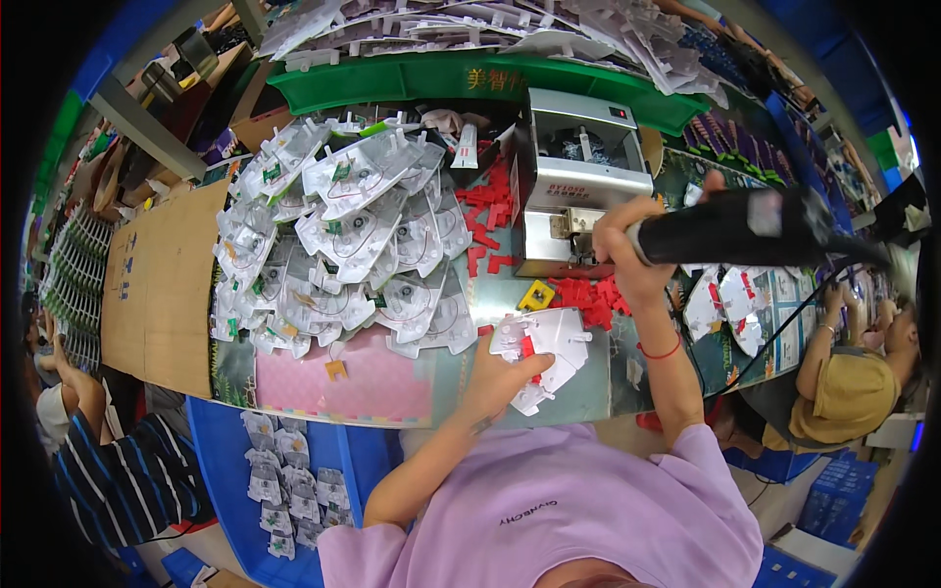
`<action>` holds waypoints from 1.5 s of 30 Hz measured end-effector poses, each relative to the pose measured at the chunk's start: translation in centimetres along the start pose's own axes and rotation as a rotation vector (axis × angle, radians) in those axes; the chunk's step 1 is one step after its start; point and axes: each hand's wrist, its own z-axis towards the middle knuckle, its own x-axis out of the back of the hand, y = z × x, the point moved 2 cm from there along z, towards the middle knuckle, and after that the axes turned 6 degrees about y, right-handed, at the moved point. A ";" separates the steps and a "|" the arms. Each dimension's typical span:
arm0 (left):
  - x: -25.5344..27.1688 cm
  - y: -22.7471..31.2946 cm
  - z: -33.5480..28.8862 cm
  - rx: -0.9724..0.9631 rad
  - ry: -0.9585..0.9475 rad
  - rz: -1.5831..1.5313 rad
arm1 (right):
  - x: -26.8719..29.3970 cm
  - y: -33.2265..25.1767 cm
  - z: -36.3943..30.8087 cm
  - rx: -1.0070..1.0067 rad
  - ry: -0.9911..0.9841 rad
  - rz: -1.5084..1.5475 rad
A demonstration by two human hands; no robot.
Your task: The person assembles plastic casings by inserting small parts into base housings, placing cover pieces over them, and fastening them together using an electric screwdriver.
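My left hand (497,380) is closed on a white plastic housing (564,343) at the bench's front edge, the thumb over a small red plastic piece (528,348) on it. My right hand (635,245) grips a black electric screwdriver (730,230), held nearly level, with its cord trailing to the right. The screwdriver's front end is hidden by my fingers, close to the outlet of a metal screw feeder (561,240). Beside the housing sit a yellow block (536,295) and a pile of red plastic pieces (588,302).
Many white housings with wires and small green boards (343,235) are heaped on the left. Behind stands a long green tray (412,78) of white parts. A blue bin (235,480) holds more parts at lower left. Co-workers sit at both sides; one wears a yellow cap (851,397).
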 end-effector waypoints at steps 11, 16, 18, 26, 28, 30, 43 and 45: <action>0.4 -0.3 0.9 0.014 0.031 -0.121 | -1.4 -3.2 -2.6 -0.341 -0.175 0.534; 0.1 0.6 0.6 0.021 0.021 -0.158 | -2.4 -5.8 -3.6 -0.283 -0.225 0.676; 0.0 0.8 0.3 0.058 0.006 -0.167 | -2.2 -5.9 -4.2 -0.315 -0.279 0.649; -0.3 0.9 -0.6 0.052 -0.066 -0.154 | -2.8 -5.8 -6.7 -0.305 -0.228 0.541; -0.3 0.9 -0.7 0.035 -0.077 -0.145 | -2.2 -5.9 -6.3 -0.298 -0.373 0.580; -0.2 0.9 -0.7 0.015 -0.119 -0.145 | -2.2 -6.2 -6.1 -0.290 -0.522 0.622; 0.6 -0.1 -2.2 -0.077 -0.031 -0.164 | 0.7 -5.4 -8.3 -0.283 0.042 0.613; 1.3 0.7 -2.7 -0.075 -0.042 -0.270 | 2.0 -5.7 -8.2 -0.284 0.280 0.527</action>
